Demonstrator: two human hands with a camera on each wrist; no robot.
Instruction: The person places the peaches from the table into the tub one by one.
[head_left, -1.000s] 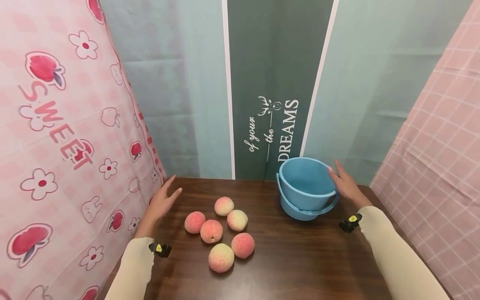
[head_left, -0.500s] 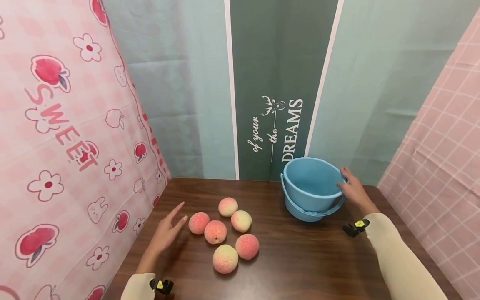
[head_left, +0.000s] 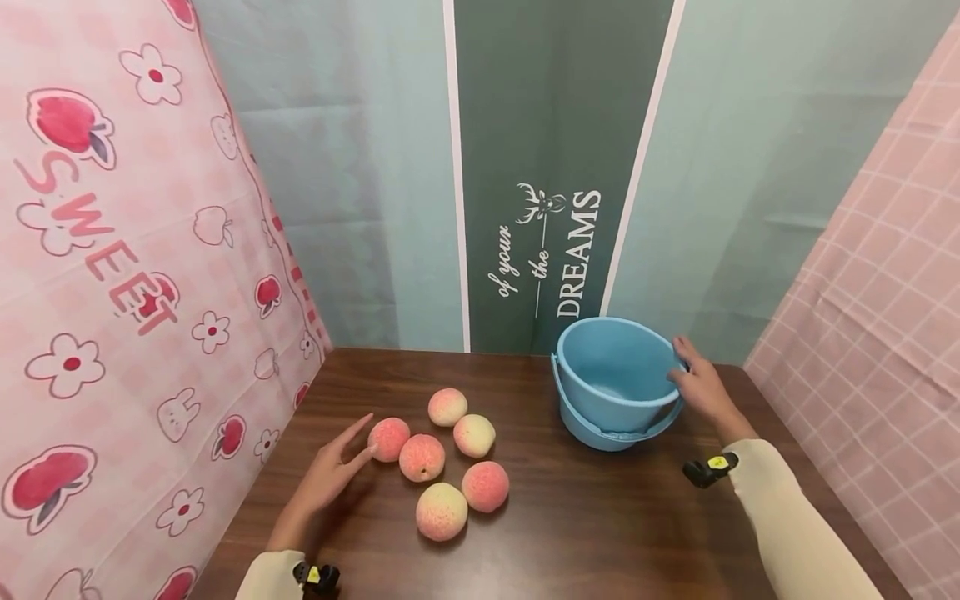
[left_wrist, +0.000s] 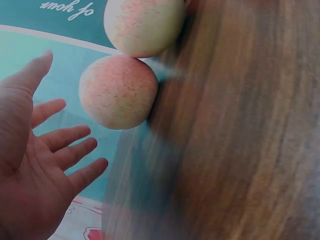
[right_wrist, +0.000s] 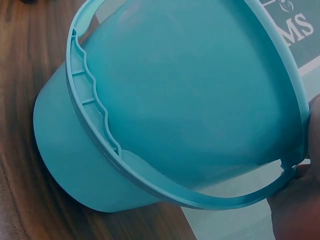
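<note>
At the right of the head view, a blue plastic bucket (head_left: pixel 596 417) stands on the table with its handle lowered across the front. My right hand (head_left: pixel 705 392) grips its right rim, thumb at the inner side; the right wrist view shows only part of that hand beside the bucket wall (right_wrist: pixel 95 170). Several pink and yellow peaches lie left of centre. My left hand (head_left: pixel 328 473) is beside the leftmost peach (head_left: pixel 389 439), fingers extended and thumb close to it; contact is unclear. The left wrist view has the spread left hand (left_wrist: pixel 42 160) apart from a peach (left_wrist: pixel 119 92).
The peaches, among them a red one (head_left: pixel 486 487) and a yellowish one (head_left: pixel 442 512), sit close together on the dark wooden table (head_left: pixel 585 525). Fabric hangs at the back, left (head_left: pixel 135 367) and right (head_left: pixel 862 275).
My left hand has come down and right, from the table's back left to beside the leftmost peach. My right hand has closed on the bucket's rim. The peaches lie as before.
</note>
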